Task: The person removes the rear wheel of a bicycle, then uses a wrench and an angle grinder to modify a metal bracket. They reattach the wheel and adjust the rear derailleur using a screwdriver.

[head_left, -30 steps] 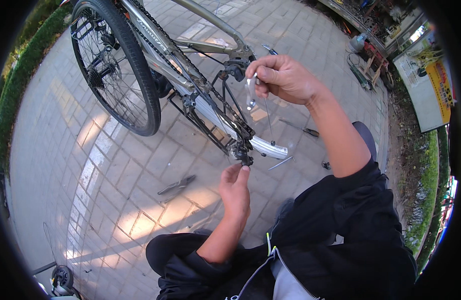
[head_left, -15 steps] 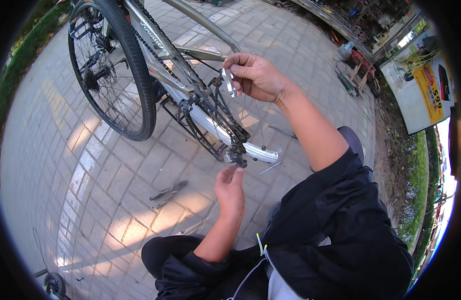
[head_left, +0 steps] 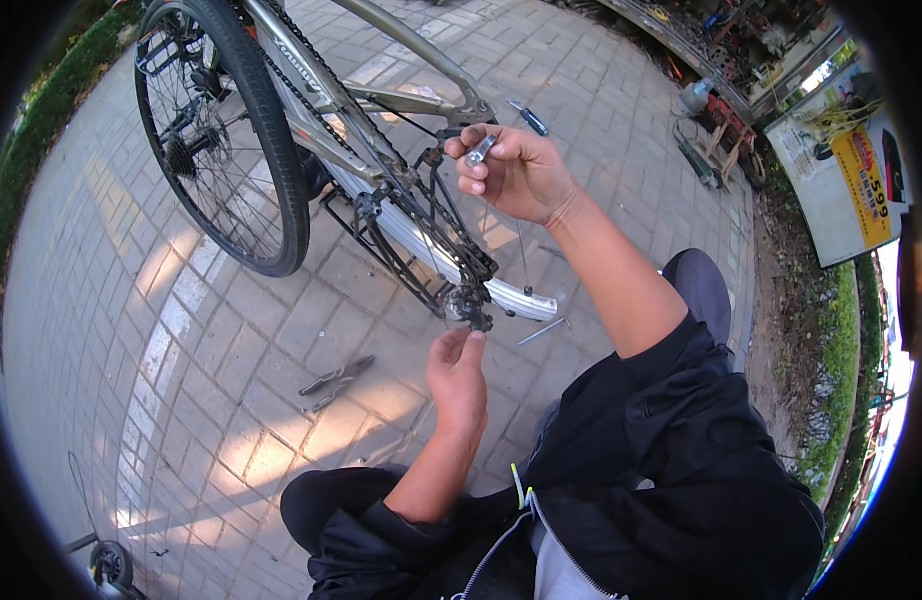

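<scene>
My right hand is raised beside the bicycle frame, holding a small shiny silver metal piece between thumb and fingers. Seen nearly end-on, the piece does not show its exact kind. Lower down, the fingertips of my left hand pinch the lower end of the dark rear derailleur. The chain runs down to it past a black rack and a white mudguard. No wheel sits in that end of the frame.
A detached wheel leans at the left. On the paving lie pliers, a hex key and a slim blue-dark tool. My shoe is at the right. Beyond stand a red metal stand and a signboard.
My right hand has moved slightly down and turned, so the silver piece points more toward me. The slim tool behind it now shows. My left hand stays at the derailleur.
</scene>
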Tool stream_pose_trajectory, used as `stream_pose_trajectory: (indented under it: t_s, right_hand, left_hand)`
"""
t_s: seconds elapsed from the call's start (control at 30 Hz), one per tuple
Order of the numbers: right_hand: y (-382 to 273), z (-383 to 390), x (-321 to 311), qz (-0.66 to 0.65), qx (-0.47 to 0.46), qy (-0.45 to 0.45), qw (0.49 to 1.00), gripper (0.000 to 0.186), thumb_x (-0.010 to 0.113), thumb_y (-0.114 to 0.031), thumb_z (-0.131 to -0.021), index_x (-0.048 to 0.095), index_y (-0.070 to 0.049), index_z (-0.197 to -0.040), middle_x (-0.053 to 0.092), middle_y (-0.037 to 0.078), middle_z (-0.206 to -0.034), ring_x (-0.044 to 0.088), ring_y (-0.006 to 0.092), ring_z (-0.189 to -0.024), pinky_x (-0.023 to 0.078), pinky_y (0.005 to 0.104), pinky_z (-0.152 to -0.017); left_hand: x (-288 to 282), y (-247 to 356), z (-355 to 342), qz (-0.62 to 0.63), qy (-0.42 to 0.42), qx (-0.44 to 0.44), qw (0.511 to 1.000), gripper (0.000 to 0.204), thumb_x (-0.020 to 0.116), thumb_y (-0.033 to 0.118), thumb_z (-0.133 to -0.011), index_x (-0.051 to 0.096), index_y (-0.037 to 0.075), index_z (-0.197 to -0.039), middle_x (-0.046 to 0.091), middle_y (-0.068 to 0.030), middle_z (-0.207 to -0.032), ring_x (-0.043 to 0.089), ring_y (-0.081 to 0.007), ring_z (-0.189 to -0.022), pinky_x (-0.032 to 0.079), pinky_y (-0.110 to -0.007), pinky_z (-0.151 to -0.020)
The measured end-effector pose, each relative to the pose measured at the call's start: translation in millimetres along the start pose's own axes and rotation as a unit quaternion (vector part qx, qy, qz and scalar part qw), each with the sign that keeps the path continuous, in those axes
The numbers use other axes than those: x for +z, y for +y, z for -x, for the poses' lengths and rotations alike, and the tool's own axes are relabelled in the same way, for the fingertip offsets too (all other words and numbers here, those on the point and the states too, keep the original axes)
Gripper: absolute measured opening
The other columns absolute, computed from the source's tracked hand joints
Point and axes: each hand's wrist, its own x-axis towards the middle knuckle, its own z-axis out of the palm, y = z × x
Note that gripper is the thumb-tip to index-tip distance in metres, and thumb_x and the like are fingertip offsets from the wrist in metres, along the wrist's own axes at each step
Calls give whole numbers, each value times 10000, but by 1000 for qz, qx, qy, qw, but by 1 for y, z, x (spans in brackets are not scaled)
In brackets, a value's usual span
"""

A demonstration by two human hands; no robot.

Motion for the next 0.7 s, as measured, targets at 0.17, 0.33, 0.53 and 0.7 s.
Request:
stream_pose_trajectory:
  t_s: [0.17, 0.33, 0.53, 0.7]
  right_hand:
    - [8, 3, -4, 108, -38, 56, 992, 130, 591, -87, -973, 650, 5, -1043, 638, 74, -909, 585, 150, -698, 500, 301, -655]
    - [12, 11, 6, 160, -51, 73, 983, 149, 573, -43, -976, 639, -8, -1105, 614, 62, -918, 562, 138, -699, 501, 307, -668]
    - [5, 22, 15, 165, -57, 48, 984, 211, 566, -12, -961, 605, -21, -1168, 649, 77, -891, 654, 154, -734, 554, 301, -654]
    - [-4, 30, 16, 150, -30, 132, 979, 220, 587, -27, -944, 612, -27, -1162, 668, 73, -871, 700, 201, -856, 586, 345, -735]
  left_hand:
    - [1, -1, -1, 0, -4, -3, 1000, 282, 670, 106, -927, 572, -53, -1139, 639, -120, -1123, 595, -177, -1074, 440, -294, -975]
    - [1, 3, 0, -2, -2, -8, 1000, 293, 673, 107, -924, 573, -57, -1146, 638, -121, -1121, 594, -177, -1073, 442, -295, -974]
    - [2, 4, 0, -1, -5, -11, 1000, 305, 680, 119, -922, 572, -56, -1146, 636, -121, -1124, 593, -176, -1070, 443, -296, -973]
    - [1, 3, 0, 1, -2, -9, 1000, 304, 682, 124, -921, 573, -55, -1141, 635, -121, -1125, 593, -177, -1071, 446, -299, -972]
